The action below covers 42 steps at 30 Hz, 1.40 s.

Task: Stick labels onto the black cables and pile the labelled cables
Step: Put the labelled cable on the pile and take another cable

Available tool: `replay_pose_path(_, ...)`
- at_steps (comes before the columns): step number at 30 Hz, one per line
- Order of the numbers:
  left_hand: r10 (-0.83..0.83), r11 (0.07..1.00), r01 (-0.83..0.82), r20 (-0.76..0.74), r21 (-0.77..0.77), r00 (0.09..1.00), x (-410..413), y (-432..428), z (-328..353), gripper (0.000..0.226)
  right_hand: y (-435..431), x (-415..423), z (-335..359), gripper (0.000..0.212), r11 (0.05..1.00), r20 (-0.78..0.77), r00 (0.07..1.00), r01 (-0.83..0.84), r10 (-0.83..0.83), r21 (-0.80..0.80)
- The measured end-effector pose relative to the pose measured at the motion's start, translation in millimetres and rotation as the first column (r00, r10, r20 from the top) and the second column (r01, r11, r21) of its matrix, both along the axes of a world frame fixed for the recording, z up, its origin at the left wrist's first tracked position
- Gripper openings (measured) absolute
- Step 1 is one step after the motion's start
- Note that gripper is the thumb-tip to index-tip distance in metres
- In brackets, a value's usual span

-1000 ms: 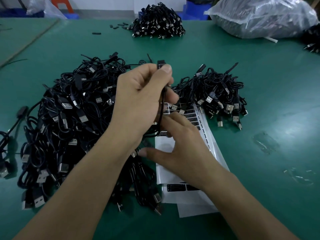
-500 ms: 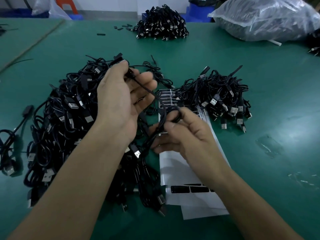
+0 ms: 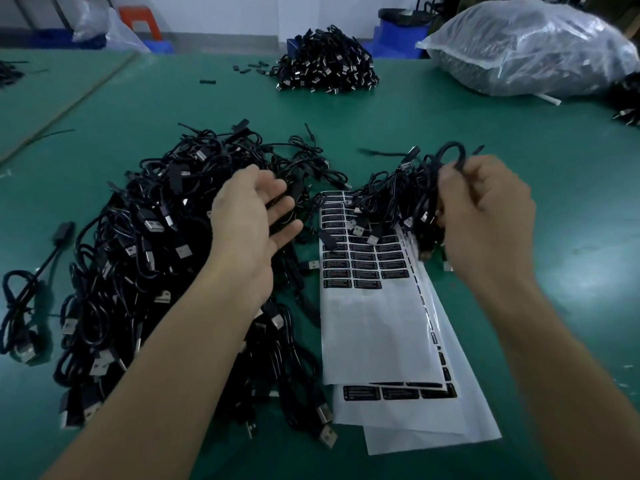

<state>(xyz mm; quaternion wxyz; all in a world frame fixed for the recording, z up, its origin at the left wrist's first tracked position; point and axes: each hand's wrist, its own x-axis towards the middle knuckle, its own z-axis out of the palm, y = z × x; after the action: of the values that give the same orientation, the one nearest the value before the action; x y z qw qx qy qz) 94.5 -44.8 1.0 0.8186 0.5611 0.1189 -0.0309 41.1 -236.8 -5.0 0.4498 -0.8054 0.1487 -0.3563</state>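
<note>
- The green matted worktable (image 3: 467,126) spreads out in front of you and carries everything else.
- The large heap of black USB cables (image 3: 138,254) with silver plugs sits on your left side, reaching from mid-table almost to the near edge.
- A bulging clear plastic bag (image 3: 526,46) lies at the far right of the table; its contents are too blurred to tell.
- The white backing sheets (image 3: 374,334) lie fanned between your forearms, their far end tucked under cables.
- The smaller heap of black cables (image 3: 391,199) rests on the far end of those sheets, just beside your right hand.
- A compact far pile of black cables (image 3: 325,64) sits well apart, at the back of the table.
- Your left hand (image 3: 252,220) hovers over the large heap, released — fingers spread and relaxed, a strand crossing them.
- Your right hand (image 3: 485,220) is clenched on a looped black cable (image 3: 450,150), fingers curled, the loop standing up above the smaller heap.
- The black rectangular labels (image 3: 363,261) sit in rows on the top sheet — the near half of it is bare white.
- One stray black cable (image 3: 24,289) lies alone by the table's left edge.
</note>
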Motion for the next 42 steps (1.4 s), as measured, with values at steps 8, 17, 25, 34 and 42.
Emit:
replay_pose_path(8, -0.28, 0.937, 0.272, 0.006, 0.217, 0.96, -1.9, -7.8, -6.6, 0.018, -59.7, 52.4, 20.8, 0.018, 0.954, -0.221, 0.959, 0.225, -0.18, 0.197)
replay_pose_path(17, -0.487, 0.538, 0.225, 0.082, 0.813, 0.869, -8.7, -10.0, -17.6, 0.026, -50.1, 22.1, 14.3, 0.061, 0.95, -0.307, 0.901, 0.265, -0.306, -0.168)
replay_pose_path(25, -0.368, 0.055, -0.268, 0.269, 0.962, 0.89, -7.0, 8.5, -0.2, 0.011, 14.3, -10.3, -32.2, 0.016, 0.948, -0.015, 0.994, 0.1, -0.109, -0.301)
replay_pose_path(34, -0.133, -0.27, -0.217, 0.187, 0.938, 0.973, 8.9, 51.4, 9.4, 0.034, 13.9, -20.8, -51.5, 0.011, 0.955, -0.019, 1.0, -0.023, 0.018, -0.295)
replay_pose_path(42, -0.146, -0.053, -0.32, 0.31, 0.946, 0.94, 12.9, 55.2, 8.9, 0.047, 9.5, -20.5, -56.8, 0.011, 0.962, -0.028, 0.998, -0.055, 0.049, -0.269)
